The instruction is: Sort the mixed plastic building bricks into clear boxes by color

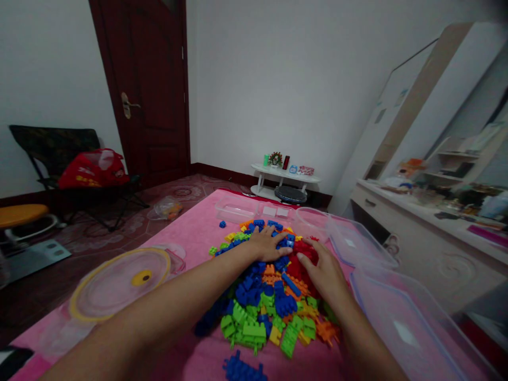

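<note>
A heap of plastic building blocks (pixel 250 330) in blue, green, orange, yellow and red lies on a pink cloth (pixel 194 233). My left hand (pixel 266 243) rests palm down on the blue blocks at the far side of the heap, its fingers spread. At the right side, my right hand (pixel 323 267) touches a pile of red blocks (pixel 304 259), with thumb and fingers apart; its palm side is hidden. One blue block (pixel 244 368) lies apart at the near edge, and another small blue block (pixel 222 224) sits off to the far left.
Clear plastic boxes (pixel 234 209) stand behind the heap. More clear containers (pixel 405 323) line the right side. A round clear container with a yellow rim (pixel 119 283) is at the left. A dresser (pixel 377 203) stands to the right, and a folding chair (pixel 55 140) holds a red bag (pixel 93 169).
</note>
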### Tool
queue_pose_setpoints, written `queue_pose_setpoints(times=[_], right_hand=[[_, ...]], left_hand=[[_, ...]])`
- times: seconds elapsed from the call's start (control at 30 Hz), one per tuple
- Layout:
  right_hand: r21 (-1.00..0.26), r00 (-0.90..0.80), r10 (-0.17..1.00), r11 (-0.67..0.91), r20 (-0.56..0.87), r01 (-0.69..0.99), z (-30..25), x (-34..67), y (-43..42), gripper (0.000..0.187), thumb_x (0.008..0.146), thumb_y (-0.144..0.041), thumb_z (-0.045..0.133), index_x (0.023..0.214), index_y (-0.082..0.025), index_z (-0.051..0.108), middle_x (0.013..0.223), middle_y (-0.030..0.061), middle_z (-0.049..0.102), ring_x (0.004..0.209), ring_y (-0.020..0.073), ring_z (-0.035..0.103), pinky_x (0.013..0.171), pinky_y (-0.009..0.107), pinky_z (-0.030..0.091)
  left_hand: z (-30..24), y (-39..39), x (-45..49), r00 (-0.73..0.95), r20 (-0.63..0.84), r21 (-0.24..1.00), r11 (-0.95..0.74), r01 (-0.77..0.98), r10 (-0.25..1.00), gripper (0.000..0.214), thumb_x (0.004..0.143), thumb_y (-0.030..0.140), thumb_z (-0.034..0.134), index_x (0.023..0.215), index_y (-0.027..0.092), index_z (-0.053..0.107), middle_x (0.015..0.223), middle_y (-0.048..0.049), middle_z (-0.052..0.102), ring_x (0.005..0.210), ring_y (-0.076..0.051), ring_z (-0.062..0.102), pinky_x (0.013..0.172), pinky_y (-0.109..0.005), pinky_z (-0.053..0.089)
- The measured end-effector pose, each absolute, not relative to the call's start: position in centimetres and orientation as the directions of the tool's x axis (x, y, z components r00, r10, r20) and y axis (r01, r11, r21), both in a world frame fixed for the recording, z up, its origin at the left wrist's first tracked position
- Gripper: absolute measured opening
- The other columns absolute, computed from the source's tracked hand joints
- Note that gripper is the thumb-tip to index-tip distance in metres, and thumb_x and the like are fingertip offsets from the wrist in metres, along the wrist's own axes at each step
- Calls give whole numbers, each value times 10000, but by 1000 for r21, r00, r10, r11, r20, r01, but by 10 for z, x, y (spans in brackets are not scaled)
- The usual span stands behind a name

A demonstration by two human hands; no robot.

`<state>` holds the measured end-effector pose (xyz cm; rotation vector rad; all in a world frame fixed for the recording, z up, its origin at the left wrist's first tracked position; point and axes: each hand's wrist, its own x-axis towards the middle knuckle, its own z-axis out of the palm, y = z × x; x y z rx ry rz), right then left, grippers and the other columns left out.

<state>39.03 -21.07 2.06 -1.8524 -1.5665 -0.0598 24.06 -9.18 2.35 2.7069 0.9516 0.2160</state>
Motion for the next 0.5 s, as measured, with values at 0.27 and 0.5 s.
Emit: queue_pose_setpoints(times=[0.27, 0.5], right_hand=[[-532, 279, 853, -1, 442, 847, 19, 390, -209, 409, 781, -364, 510, 1117, -150, 605, 1158, 116, 619, 1095, 253, 554, 943, 410, 414], [-556, 295, 808, 48, 511, 830, 16, 397, -208, 324, 787, -372, 509, 1008, -187, 655, 1113, 81, 641, 1070, 225, 564, 967, 388, 397]], left_hand=[[47, -56, 183, 684, 173, 410, -683, 604, 709, 595, 860, 604, 262, 1019, 223, 690, 1154, -84, 641, 1092, -241, 558, 901, -309, 397], [20, 16, 126, 285, -7, 390, -260, 884, 959, 470, 841, 457, 367, 888, 120, 691, 876, -119, 699, 870, -248, 620, 704, -284, 437]])
